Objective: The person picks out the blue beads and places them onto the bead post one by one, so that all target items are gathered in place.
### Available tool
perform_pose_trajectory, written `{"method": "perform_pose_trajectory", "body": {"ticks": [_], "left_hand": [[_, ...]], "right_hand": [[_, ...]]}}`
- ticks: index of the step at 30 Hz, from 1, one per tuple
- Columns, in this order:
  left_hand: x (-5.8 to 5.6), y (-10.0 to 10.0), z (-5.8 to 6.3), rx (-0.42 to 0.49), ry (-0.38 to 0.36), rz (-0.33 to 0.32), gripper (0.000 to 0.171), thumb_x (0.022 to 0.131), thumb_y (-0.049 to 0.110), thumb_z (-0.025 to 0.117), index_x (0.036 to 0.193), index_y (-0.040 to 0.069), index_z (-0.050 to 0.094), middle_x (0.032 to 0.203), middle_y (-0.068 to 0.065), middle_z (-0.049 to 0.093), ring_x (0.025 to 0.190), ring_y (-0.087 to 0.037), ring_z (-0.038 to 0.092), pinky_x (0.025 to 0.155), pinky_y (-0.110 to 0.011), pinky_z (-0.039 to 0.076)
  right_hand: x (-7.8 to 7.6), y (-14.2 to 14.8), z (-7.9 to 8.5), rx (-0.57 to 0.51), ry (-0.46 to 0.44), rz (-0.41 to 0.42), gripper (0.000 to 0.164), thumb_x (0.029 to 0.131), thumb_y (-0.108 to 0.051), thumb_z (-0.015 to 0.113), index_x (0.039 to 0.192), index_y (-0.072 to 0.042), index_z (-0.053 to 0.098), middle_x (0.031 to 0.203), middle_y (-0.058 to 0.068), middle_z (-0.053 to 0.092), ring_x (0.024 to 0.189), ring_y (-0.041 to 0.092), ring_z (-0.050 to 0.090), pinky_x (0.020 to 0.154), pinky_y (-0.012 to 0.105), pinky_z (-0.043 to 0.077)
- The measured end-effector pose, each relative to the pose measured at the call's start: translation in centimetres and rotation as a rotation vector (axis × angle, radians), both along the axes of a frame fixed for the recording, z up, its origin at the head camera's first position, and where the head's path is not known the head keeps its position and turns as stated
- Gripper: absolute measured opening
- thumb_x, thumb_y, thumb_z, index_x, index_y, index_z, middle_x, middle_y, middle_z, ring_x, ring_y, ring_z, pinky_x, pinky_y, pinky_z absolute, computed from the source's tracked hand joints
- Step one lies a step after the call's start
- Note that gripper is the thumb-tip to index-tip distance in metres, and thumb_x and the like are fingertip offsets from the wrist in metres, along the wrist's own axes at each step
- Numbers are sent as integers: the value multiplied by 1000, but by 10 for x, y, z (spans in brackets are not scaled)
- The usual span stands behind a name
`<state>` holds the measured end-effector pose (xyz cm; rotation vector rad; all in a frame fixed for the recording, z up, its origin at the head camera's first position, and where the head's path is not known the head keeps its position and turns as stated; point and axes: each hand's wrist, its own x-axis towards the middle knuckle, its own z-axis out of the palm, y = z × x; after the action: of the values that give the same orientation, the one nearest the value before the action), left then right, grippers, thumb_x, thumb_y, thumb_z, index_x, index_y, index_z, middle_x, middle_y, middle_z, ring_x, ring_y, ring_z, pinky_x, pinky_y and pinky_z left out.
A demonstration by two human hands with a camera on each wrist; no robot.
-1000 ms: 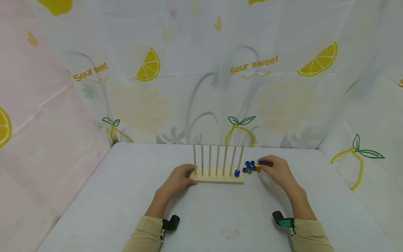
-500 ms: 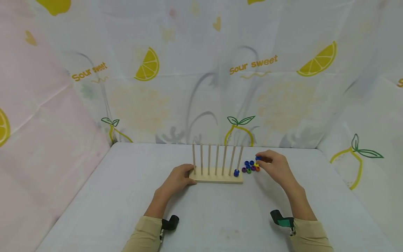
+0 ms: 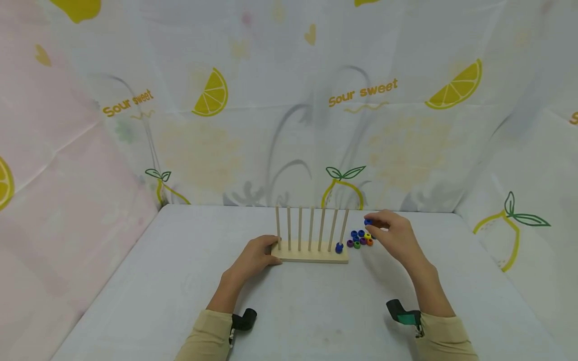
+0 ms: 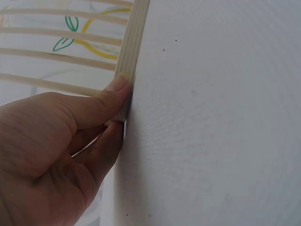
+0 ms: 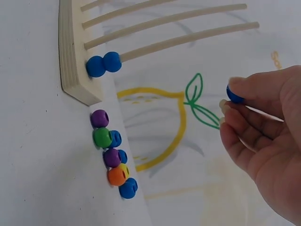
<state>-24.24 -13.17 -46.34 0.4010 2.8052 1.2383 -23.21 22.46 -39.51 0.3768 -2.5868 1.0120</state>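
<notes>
A pale wooden base [image 3: 311,258] with a row of upright pegs stands on the table. My left hand [image 3: 255,258] grips its left end; in the left wrist view the thumb [image 4: 117,84] lies on the front edge. Two blue beads [image 5: 104,64] are stacked at the bottom of the rightmost peg. My right hand [image 3: 395,235] pinches a blue bead [image 5: 234,96] between thumb and fingertips, raised above the loose beads and right of the pegs. Below it, a cluster of loose purple, green [image 5: 102,137], orange [image 5: 117,176], yellow and blue beads lies beside the base's right end.
The white table [image 3: 316,311] ends at a hanging cloth [image 3: 271,140] printed with lemons behind the pegs. A black wrist camera [image 3: 245,319] sits on the left wrist, another black camera [image 3: 399,312] on the right.
My right hand has lifted the blue bead up from beside the cluster and slightly to the left. The left hand keeps its grip on the base.
</notes>
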Motion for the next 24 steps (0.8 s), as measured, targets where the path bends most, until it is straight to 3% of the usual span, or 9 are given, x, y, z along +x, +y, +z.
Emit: {"method": "perform_pose_trajectory", "body": {"ticks": [11, 24], "left_hand": [[-1, 1, 0, -9, 14, -1, 59, 78, 6, 82, 132, -1, 61, 138, -16, 60, 133, -34, 54, 113, -49, 43], [-1, 0, 0, -8, 9, 1, 59, 78, 7, 82, 132, 0, 61, 139, -16, 60, 134, -34, 52, 114, -48, 42]], "right_hand": [[-2, -6, 5, -35, 146, 38, 20, 86, -2, 75, 105, -3, 74, 94, 7, 72, 82, 2, 60, 74, 3, 47], [0, -10, 12, -78, 129, 45, 21, 88, -4, 73, 109, -3, 73, 97, 8, 71, 84, 0, 59, 78, -2, 45]]}}
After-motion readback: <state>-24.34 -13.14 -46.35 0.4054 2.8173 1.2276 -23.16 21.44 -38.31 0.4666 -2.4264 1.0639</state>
